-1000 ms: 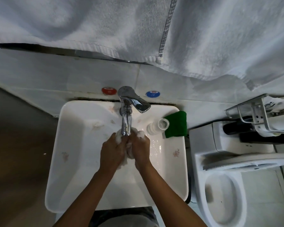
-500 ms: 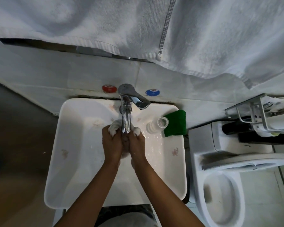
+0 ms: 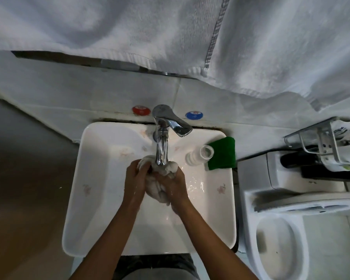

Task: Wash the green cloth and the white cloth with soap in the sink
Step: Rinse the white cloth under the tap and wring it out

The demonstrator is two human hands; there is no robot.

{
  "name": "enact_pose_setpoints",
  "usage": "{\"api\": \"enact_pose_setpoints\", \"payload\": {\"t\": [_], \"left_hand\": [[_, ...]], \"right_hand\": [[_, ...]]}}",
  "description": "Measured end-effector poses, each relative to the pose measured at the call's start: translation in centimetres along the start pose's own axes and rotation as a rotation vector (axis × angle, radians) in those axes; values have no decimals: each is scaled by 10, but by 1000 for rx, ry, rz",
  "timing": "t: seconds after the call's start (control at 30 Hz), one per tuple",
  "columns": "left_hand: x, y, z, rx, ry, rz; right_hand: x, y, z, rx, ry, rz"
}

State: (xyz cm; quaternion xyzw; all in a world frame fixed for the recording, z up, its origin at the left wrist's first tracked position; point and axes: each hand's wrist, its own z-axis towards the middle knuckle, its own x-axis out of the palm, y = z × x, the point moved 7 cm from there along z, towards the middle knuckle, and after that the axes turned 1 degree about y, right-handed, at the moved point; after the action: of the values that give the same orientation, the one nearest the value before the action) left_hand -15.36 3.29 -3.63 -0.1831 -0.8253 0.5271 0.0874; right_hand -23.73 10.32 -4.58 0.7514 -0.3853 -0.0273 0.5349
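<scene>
Both hands, left hand (image 3: 136, 178) and right hand (image 3: 175, 185), clench the wet, crumpled white cloth (image 3: 157, 187).

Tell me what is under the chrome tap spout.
The bunched wet white cloth, gripped by the left hand and right hand. The sink drain beneath is covered.

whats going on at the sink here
A person is washing the white cloth in the sink. The left hand and right hand squeeze it, bunched up, just below the faucet spout. The green cloth lies on the sink's back right corner, untouched, beside a small clear bottle lying on its side.
</scene>
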Motion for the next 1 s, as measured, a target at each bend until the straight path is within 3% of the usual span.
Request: {"api": "enact_pose_setpoints", "payload": {"t": [0.13,0.27,0.5,0.6,0.8,0.93,1.0], "left_hand": [[-6,9,7,-107,4,-39],[4,-1,7,-86,50,23],[-2,-1,0,29,-142,158],[9,2,-1,6,-142,129],[21,9,-5,-98,-172,217],[18,4,-6,-76,-239,206],[18,4,-7,-96,-254,155]], "right_hand": [[-18,0,4,67,-29,-94],[-21,8,9,27,-48,-188],[-22,1,12,-46,-179,-387],[-16,4,6,-100,-242,-341],[-18,0,7,14,-361,-404],[-15,17,12,-146,-327,-700],[-15,19,11,-128,-311,-694]]}}
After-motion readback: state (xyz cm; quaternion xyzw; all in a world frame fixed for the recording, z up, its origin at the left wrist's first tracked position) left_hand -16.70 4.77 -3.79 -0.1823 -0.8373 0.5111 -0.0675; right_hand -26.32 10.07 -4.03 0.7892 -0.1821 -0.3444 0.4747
